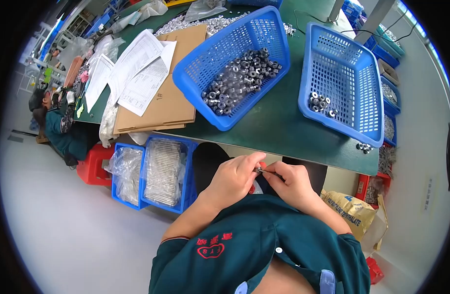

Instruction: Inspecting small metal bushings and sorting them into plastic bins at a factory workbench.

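Here, the metal part [258,170] lies between two hands: the left hand [231,179] pinches it, the right hand [294,182] is just at its right, fingers narrow, grip unclear; long axis I cannot tell

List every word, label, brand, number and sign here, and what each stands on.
I give places, not wording.
Dark green cloth shirt: red characters, outlined red emblem with letters.
Large yellow sack: dark lettering.
White paper sheets: print too small to read.
Pale rectangular wall label: vertical characters, too blurred.
Flat brown cardboard: dark mark, unreadable.
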`<state>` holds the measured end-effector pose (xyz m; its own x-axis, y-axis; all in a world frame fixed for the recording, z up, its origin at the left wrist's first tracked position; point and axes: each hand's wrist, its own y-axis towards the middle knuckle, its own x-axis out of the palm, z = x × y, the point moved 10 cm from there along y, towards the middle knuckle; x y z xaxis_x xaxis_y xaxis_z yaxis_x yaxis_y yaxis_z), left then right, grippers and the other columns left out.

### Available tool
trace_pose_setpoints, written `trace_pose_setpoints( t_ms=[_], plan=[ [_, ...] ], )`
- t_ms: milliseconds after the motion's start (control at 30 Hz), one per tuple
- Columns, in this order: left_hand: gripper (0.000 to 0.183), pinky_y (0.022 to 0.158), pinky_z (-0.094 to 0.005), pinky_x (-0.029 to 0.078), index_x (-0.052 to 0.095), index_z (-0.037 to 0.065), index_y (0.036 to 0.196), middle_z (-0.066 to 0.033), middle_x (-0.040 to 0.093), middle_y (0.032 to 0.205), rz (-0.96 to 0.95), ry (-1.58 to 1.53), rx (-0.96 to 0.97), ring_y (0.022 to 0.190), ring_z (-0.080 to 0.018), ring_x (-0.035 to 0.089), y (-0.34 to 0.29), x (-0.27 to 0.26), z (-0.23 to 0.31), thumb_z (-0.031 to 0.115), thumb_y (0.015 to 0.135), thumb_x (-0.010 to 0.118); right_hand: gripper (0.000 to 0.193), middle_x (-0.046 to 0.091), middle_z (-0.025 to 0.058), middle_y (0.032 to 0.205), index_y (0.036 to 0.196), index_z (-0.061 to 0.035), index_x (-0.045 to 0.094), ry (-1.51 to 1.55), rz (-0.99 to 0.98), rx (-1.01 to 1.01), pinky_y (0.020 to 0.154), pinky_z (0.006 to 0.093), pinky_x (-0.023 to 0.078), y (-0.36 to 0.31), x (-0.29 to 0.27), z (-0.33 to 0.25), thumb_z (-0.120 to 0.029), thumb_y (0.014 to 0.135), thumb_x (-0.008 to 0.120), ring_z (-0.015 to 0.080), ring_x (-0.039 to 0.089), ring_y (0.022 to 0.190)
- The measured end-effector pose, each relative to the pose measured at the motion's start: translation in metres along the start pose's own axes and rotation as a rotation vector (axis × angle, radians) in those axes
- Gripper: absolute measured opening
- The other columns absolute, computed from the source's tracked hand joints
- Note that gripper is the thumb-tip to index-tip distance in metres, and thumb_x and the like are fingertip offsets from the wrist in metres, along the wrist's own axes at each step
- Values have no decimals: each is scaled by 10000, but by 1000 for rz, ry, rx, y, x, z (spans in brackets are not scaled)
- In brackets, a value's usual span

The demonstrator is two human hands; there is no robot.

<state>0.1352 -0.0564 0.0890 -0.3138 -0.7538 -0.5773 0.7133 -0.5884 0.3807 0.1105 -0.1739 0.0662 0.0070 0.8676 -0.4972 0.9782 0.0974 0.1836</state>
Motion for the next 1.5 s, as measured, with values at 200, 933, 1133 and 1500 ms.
trace_pose_setpoints(
  t_ms=[200,933,1133,1500],
  plan=[
    [460,647,-373,534,558,2,1177,-126,647,849,-78,306,142,743,-286,657,9,17,20,-42,727,638,92,583,65,621,778,-85,608,-552,-96,-343,483,355,477,-2,1,-42,-77,697,650,240,613,544],
    [120,720,-467,498,652,42,836,-151,644,863,-492,322,271,832,-363,629,235,127,17,9,727,615,52,646,96,705,836,-91,630,-414,360,-172,547,398,492,-4,-85,78,-127,838,667,309,634,614],
    [205,767,-454,554,739,79,885,-168,708,918,-716,604,215,904,-364,683,278,233,-29,80,714,625,69,648,106,718,838,-73,621,-361,418,-211,555,391,498,-4,-85,74,-86,816,686,314,636,623],
    [242,742,-413,562,728,53,957,-121,708,981,-814,693,207,920,-296,693,275,232,14,73,719,690,52,660,98,740,812,-62,635,-388,417,-149,583,377,515,-7,-86,82,-69,810,686,299,652,643]
  ],
)
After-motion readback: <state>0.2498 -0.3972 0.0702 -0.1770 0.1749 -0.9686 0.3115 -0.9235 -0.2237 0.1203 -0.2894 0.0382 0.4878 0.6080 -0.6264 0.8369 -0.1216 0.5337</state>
